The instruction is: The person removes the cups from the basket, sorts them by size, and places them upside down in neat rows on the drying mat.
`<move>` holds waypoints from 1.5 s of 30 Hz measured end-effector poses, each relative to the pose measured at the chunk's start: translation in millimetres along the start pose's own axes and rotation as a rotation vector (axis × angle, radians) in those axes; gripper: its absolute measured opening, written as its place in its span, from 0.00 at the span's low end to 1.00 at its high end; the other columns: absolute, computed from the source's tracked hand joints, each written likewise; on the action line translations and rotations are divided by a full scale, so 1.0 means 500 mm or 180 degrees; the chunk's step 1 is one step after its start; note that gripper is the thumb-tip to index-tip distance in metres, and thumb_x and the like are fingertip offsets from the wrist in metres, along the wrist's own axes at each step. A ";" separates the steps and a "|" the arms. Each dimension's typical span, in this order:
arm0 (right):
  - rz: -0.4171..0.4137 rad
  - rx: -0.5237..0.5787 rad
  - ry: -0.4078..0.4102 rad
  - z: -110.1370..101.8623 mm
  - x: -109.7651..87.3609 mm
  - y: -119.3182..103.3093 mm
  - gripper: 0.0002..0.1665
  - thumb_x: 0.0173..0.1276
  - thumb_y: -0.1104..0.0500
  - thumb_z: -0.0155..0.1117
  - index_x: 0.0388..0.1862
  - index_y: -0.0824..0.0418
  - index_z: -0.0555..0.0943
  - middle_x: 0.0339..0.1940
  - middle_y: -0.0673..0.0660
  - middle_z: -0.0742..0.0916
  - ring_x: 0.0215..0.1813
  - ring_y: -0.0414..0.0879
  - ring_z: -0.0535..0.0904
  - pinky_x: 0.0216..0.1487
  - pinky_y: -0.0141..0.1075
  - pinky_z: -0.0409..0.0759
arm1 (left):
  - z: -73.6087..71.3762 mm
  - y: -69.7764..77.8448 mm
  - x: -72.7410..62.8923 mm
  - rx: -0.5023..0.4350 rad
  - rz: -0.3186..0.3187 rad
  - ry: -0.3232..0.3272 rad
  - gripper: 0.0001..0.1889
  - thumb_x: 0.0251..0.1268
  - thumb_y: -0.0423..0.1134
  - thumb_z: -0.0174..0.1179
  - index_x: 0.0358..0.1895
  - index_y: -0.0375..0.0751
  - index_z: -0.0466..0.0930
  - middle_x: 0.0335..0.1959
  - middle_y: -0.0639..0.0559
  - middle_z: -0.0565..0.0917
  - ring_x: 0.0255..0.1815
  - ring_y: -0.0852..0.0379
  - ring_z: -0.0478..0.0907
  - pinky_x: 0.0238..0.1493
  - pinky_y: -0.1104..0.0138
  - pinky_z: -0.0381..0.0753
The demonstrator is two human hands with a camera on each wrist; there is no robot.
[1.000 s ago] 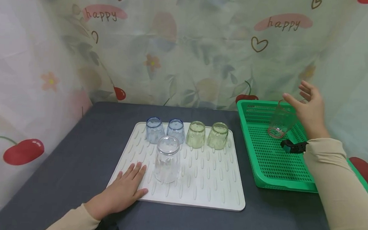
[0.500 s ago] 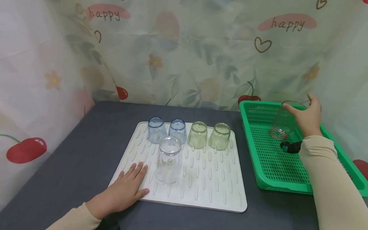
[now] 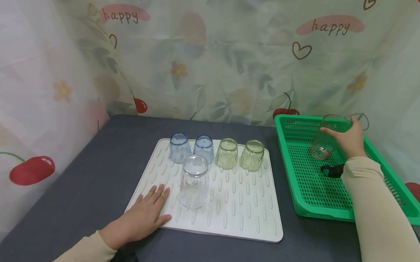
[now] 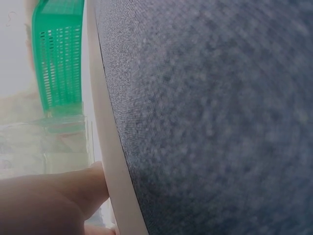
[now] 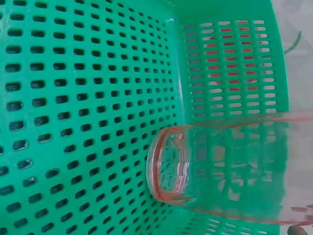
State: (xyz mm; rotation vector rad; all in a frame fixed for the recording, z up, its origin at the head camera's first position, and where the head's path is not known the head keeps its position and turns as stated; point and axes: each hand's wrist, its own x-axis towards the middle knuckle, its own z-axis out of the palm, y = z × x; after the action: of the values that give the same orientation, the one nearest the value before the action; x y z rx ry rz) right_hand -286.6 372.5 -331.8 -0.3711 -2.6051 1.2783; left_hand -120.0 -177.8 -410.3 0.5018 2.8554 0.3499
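Note:
My right hand grips a tall pink-tinted drinking glass, thumb on its near left side and the other fingers partly hidden behind. The glass stands upright in the green basket; the right wrist view shows its thick pink base down by the basket's slotted floor. My left hand lies flat, fingers spread, on the white ridged mat. Close to it a tall clear glass stands upside down. Behind are two blue glasses and two green glasses, also upside down.
A thin clear rim shows just behind my right hand; whether it is another glass I cannot tell. The black wrist camera hangs over the basket. A patterned curtain rises behind the dark table.
My right hand has come down and closed around the pink-tinted glass, from spread fingers above it. The left hand stays on the mat. The view has shifted slightly.

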 end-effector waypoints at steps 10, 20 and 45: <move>0.0068 0.0153 -0.0189 -0.006 0.006 0.020 0.71 0.60 0.33 0.63 0.77 0.58 0.23 0.79 0.69 0.41 0.78 0.69 0.39 0.69 0.66 0.52 | 0.003 0.004 -0.001 -0.0009 0.0029 0.0067 0.39 0.70 0.52 0.54 0.75 0.33 0.53 0.76 0.34 0.53 0.77 0.35 0.46 0.67 0.34 0.51; 0.0113 0.0144 -0.0201 -0.012 0.002 0.017 0.72 0.59 0.33 0.64 0.77 0.58 0.25 0.78 0.71 0.47 0.75 0.72 0.49 0.67 0.65 0.57 | 0.002 0.006 0.001 -0.0030 0.0030 0.0054 0.39 0.70 0.53 0.54 0.75 0.34 0.53 0.76 0.34 0.53 0.77 0.35 0.47 0.67 0.34 0.51; -0.0162 -0.0115 -0.0555 -0.040 -0.067 -0.127 0.74 0.55 0.32 0.68 0.78 0.60 0.30 0.76 0.71 0.56 0.74 0.71 0.53 0.67 0.65 0.57 | -0.049 0.001 0.001 -0.0022 0.0102 -0.0064 0.36 0.68 0.52 0.57 0.70 0.31 0.63 0.70 0.31 0.64 0.72 0.33 0.60 0.67 0.42 0.62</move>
State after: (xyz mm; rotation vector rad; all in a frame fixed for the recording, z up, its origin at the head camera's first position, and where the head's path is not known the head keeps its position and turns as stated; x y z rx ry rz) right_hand -257.0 339.3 -272.1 -0.2060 -2.7652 1.3025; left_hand -126.5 -181.9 -386.9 0.5471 2.8285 0.3580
